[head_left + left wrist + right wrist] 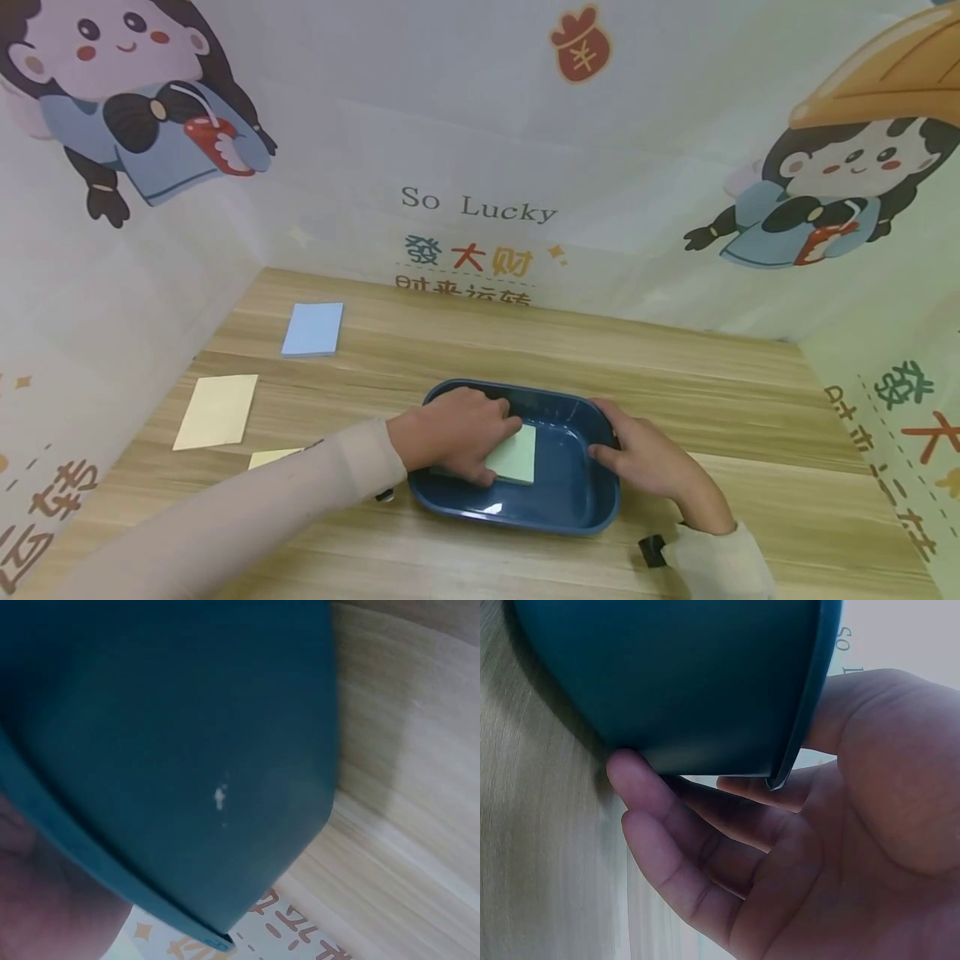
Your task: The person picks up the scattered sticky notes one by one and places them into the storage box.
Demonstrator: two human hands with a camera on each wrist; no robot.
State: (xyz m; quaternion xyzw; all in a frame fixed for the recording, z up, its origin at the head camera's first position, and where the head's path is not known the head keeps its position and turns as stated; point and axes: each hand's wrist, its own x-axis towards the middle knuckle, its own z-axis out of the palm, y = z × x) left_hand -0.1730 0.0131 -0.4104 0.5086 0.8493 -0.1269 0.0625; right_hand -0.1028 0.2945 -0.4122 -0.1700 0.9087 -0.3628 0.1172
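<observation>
A dark blue tray with rounded corners stands on the wooden table. Inside it, toward its left side, lies a light green sticky note pad. My left hand reaches over the tray's left rim and pinches the pad between thumb and fingers, covering part of it. At the right end, my right hand grips the tray wall, thumb over the rim and fingers outside. The right wrist view shows those fingers against the outer wall. In the left wrist view, the tray's outer wall hides the left fingers.
On the left of the table lie a blue sticky note pad and a pale yellow one. Another yellow pad shows partly behind the left forearm. Printed cloth walls enclose the back and sides.
</observation>
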